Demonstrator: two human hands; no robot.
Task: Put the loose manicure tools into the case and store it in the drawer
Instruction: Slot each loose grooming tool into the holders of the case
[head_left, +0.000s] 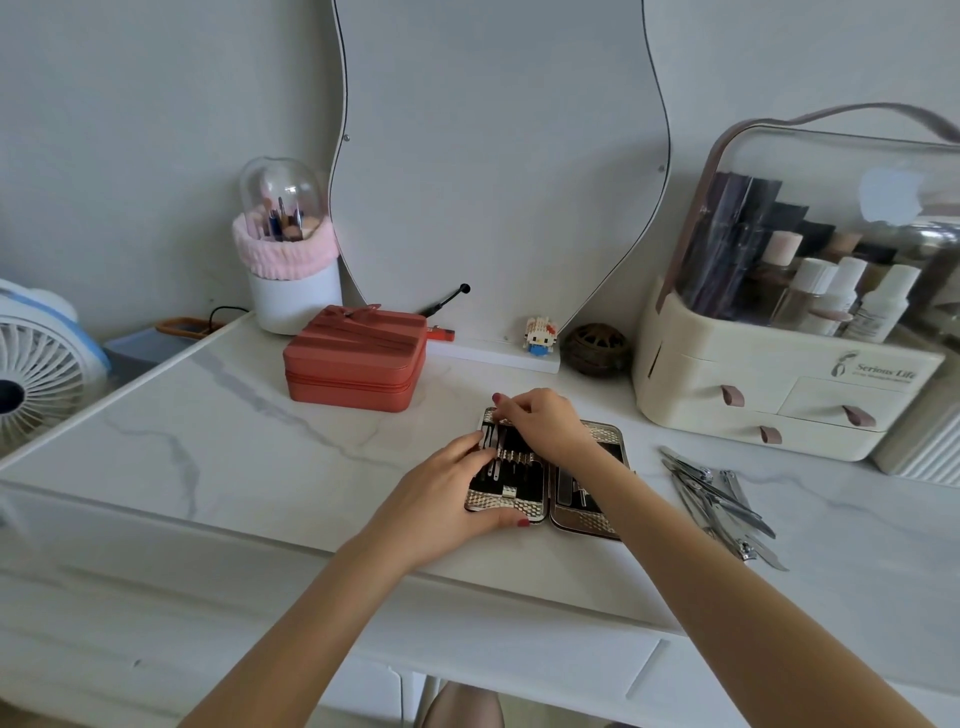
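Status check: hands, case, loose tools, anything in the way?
Both hands on the open case: left hand steadies its near edge, right hand works at the far-left slots. Loose tools piled right of the case. Nothing blocking.

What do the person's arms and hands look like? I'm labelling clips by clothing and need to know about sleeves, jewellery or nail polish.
Both forearms are bare as far as the picture shows: no sleeves, watch or bracelet. No rings are visible. The left hand and the right hand have nails painted dark red where they show, clearest on the left thumb and a right fingertip.
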